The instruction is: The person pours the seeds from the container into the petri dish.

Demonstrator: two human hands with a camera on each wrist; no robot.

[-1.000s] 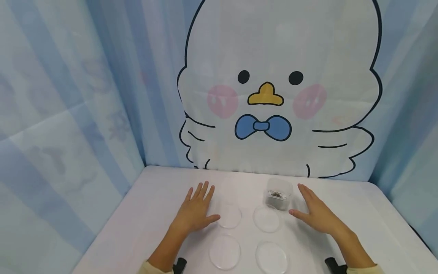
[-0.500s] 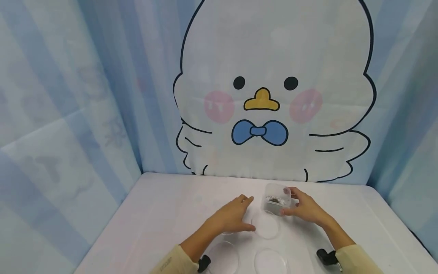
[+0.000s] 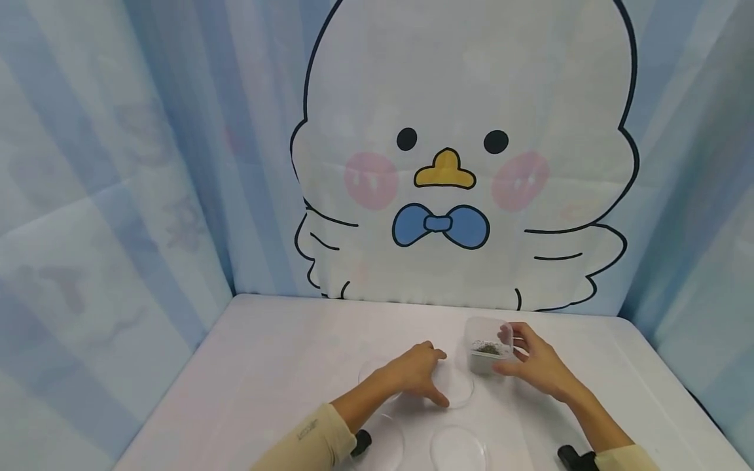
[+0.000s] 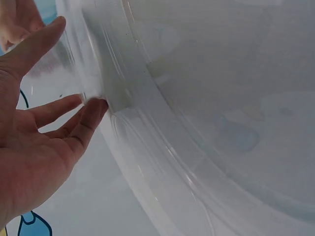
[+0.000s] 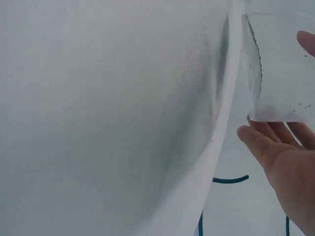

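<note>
My left hand (image 3: 417,371) reaches over a clear round petri dish (image 3: 463,386), thumb at its near rim and fingers at the far side. In the left wrist view, fingertips of the left hand (image 4: 47,132) touch a clear rim. My right hand (image 3: 538,366) holds a small clear square container (image 3: 484,366) by its right side, thumb in front and fingers behind. Dark and white grains show inside, and its lid stands up at the back. The right wrist view has the right hand (image 5: 290,157) at the see-through container (image 5: 280,73), with dark specks on the wall.
Two more petri dishes lie nearer me, one at the left (image 3: 393,445) and one at the right (image 3: 458,450). Another dish (image 3: 366,369) is partly behind the left forearm. A printed curtain (image 3: 442,261) borders the white table (image 3: 283,366) at the back.
From the left side, my left hand has crossed to the upper right dish. My right hand has come to the container, taken hold of it and shifted it a little right.
</note>
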